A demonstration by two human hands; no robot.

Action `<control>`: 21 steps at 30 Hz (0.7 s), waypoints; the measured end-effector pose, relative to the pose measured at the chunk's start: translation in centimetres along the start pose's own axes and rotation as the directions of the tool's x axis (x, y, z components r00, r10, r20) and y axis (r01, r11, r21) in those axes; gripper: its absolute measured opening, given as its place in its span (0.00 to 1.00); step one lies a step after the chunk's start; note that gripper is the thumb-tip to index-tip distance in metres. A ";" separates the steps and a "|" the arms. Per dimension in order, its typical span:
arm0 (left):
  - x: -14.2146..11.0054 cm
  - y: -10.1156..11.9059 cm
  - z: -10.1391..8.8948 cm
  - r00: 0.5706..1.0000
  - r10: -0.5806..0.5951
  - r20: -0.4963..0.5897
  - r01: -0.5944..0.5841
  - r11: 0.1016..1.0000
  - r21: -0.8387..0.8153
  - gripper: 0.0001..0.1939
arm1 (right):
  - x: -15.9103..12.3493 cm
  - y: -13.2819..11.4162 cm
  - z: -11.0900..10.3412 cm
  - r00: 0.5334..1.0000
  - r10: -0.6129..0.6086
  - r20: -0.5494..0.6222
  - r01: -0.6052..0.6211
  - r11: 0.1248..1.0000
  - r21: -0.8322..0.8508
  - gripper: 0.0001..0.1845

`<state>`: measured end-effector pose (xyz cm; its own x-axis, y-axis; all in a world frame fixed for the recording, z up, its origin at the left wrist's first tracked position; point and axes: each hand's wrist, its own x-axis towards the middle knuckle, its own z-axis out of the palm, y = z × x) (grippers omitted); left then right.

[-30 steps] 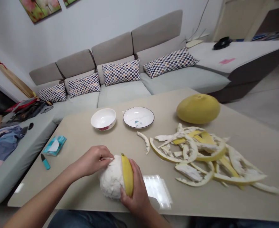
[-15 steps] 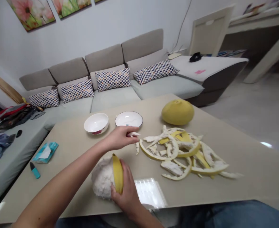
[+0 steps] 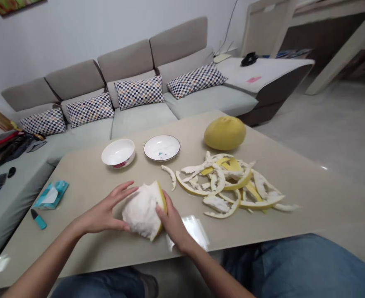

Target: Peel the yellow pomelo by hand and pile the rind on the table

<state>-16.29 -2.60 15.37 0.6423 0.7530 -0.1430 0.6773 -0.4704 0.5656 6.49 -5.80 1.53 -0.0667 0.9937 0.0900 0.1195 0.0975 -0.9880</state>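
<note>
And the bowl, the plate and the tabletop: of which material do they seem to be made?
Bowl: probably glazed ceramic, glossy white with a red pattern outside.
Plate: likely glazed ceramic too, smooth white with a dark rim line.
Tabletop: glossy, perhaps glass or polished stone; it mirrors bright light.

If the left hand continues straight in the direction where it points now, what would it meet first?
The left hand would likely meet the partly peeled pomelo first; whether they already touch is unclear.
</note>
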 end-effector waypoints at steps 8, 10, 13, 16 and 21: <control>4.5 -3.0 4.5 0.986 0.013 -0.166 -0.033 0.992 -0.119 0.49 | 1.9 -2.3 -3.7 0.994 -0.082 0.071 0.097 0.966 -0.239 0.29; 5.8 -3.5 4.2 0.984 -0.003 -0.179 -0.032 0.982 -0.188 0.46 | 1.0 -2.3 -4.3 0.988 -0.144 0.047 0.151 0.929 -0.336 0.33; 7.3 -4.1 3.9 0.976 -0.042 -0.215 -0.033 0.941 -0.336 0.44 | 0.1 -2.3 -4.7 0.957 -0.281 0.071 0.283 0.854 -0.437 0.35; 8.1 -4.3 4.3 0.968 -0.045 -0.248 -0.061 0.913 -0.404 0.42 | 0.1 -2.6 -4.3 0.938 -0.339 0.067 0.322 0.787 -0.527 0.31; 7.6 -3.9 5.5 0.952 0.039 -0.305 -0.123 0.957 -0.262 0.40 | 0.5 -2.8 -2.6 0.926 -0.377 0.002 0.285 0.697 -0.658 0.37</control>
<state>-12.08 2.40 7.62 0.5282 0.8386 0.1332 0.4752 -0.4220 0.7720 8.69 -5.40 4.63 -0.1087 0.8835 0.4556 0.7159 0.3875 -0.5808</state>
